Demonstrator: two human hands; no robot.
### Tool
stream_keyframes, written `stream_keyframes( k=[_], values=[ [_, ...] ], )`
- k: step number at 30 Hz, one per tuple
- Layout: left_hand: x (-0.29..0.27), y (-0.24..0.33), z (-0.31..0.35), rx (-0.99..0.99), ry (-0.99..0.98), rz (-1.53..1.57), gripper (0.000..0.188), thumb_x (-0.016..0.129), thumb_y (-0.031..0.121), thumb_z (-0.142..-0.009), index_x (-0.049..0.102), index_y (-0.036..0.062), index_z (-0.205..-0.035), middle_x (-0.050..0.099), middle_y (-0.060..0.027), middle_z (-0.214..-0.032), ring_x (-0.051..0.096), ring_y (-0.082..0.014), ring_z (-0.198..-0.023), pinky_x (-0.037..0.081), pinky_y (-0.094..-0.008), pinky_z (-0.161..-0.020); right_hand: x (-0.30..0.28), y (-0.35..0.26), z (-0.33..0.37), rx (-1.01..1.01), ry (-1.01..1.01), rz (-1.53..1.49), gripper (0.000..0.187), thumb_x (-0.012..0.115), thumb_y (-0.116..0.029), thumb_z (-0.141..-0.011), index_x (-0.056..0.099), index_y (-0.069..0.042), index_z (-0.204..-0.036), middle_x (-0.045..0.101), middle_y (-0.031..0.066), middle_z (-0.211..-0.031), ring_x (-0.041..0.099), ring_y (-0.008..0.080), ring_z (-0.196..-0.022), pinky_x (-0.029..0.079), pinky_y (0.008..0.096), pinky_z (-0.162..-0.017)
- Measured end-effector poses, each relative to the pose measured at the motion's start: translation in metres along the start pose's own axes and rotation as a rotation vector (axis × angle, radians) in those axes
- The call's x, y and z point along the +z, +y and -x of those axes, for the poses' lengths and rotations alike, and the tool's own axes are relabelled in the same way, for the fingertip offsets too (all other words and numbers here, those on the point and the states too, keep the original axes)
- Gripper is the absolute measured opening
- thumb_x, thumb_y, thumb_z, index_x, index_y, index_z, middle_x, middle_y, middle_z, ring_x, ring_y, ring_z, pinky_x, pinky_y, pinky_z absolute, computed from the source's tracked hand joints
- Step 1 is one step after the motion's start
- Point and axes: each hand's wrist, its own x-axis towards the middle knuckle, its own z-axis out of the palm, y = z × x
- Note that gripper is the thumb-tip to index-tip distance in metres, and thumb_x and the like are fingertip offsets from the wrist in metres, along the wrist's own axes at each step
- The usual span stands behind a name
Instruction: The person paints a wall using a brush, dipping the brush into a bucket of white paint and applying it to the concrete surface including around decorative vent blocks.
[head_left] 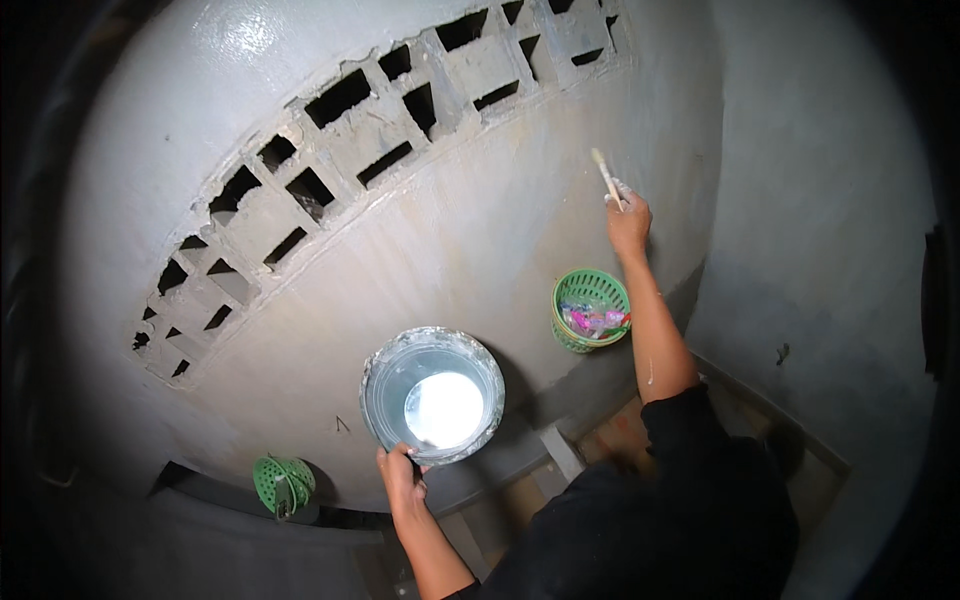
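The right hand (pixel 628 222) is closed around the pale handle of a slim paintbrush (pixel 606 178), its light bristles pointing up toward a grey plastered wall (pixel 500 220); whether they touch, I cannot tell. Lower and to the left, the left hand (pixel 402 474) grips the near rim of a round, paint-smeared grey bucket (pixel 371 388) holding bright white liquid (pixel 443 410). Beyond are two green plastic baskets (pixel 572 334) and a curving band of perforated concrete blocks (pixel 262 228).
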Motion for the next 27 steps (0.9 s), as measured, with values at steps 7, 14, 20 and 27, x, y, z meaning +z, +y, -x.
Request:
stream_keyframes(
  k=[7,14,20,27],
  values=[
    [-0.017,-0.015,-0.011,-0.001,-0.008,0.053,0.035,0.051,-0.002,-0.073,0.051,-0.0015,-0.108,0.059,-0.0112,-0.088,0.061,-0.0241,-0.065,0.047,-0.0357,-0.042,0.058,-0.021,0.19,0.171,-0.507,0.256,0.023,0.07,-0.015,-0.089,0.069,0.002,-0.105,0.07,0.0282,-0.09,0.068,0.049,-0.087,0.056,0.0518,-0.075],
    [-0.01,-0.018,-0.013,-0.011,0.089,0.086,0.038,0.052,-0.001,-0.073,0.051,-0.0024,-0.111,0.059,-0.012,-0.093,0.061,-0.0243,-0.069,0.05,-0.0357,-0.045,0.058,0.026,0.23,-0.043,-0.973,0.124,0.026,0.07,-0.012,-0.083,0.074,-0.003,-0.107,0.071,0.0243,-0.105,0.067,0.043,-0.103,0.053,0.0493,-0.093],
    [-0.029,-0.033,-0.017,-0.032,0.118,0.072,0.044,0.051,-0.001,-0.073,0.051,-0.0017,-0.116,0.061,-0.0124,-0.097,0.064,-0.0247,-0.074,0.055,-0.0368,-0.05,0.024,-0.025,0.098,-0.019,-0.577,-0.02,0.034,0.074,-0.011,-0.087,0.072,-0.002,-0.119,0.074,0.0215,-0.1,0.073,0.0306,-0.087,0.056,0.0374,-0.08],
    [-0.043,-0.041,-0.023,-0.028,0.081,0.092,0.055,0.051,-0.001,-0.072,0.052,-0.0008,-0.127,0.063,-0.0132,-0.1,0.066,-0.0255,-0.077,0.058,-0.0378,-0.055,0.055,-0.02,0.166,0.049,-0.219,0.056,0.027,0.072,-0.014,-0.089,0.071,0.003,-0.11,0.07,0.0248,-0.083,0.07,0.0351,-0.073,0.053,0.0413,-0.069]
  ],
)
